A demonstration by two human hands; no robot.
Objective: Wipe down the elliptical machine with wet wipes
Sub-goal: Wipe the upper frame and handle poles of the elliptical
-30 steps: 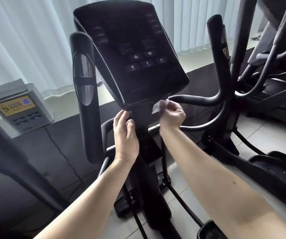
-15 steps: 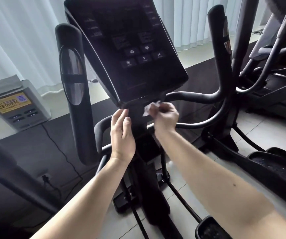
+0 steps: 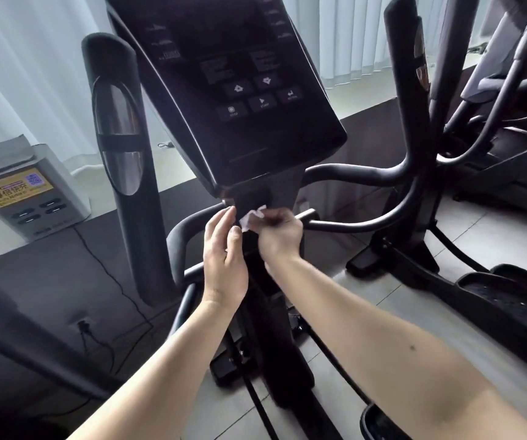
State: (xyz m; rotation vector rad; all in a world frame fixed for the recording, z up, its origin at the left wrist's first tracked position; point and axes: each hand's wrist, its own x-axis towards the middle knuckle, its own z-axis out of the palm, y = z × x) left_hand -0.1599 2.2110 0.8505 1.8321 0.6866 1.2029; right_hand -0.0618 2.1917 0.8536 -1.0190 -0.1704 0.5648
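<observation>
The elliptical machine (image 3: 268,312) fills the corner, its dark console (image 3: 233,90) tilted toward us. Just under the console the right hand (image 3: 279,231) pinches a crumpled wet wipe (image 3: 253,219). The left hand (image 3: 225,258) sits beside it, fingers straight, holding nothing. A wad that small could slip free or leave streaks.

I work from a single view: a wide-angle camera on the person's head, facing forward and tilted down. It sits close to the console (image 3: 233,90), which fills the upper middle of my picture. Both forearms enter from the bottom edge and lead to the left hand (image 3: 224,258) and right hand (image 3: 279,233), meeting at the wet wipe (image 3: 252,219) near the centre. The lens bows the edges: the upright handle (image 3: 122,154) and curtains (image 3: 17,74) curve. Tiled floor (image 3: 494,233) shows at right.
</observation>
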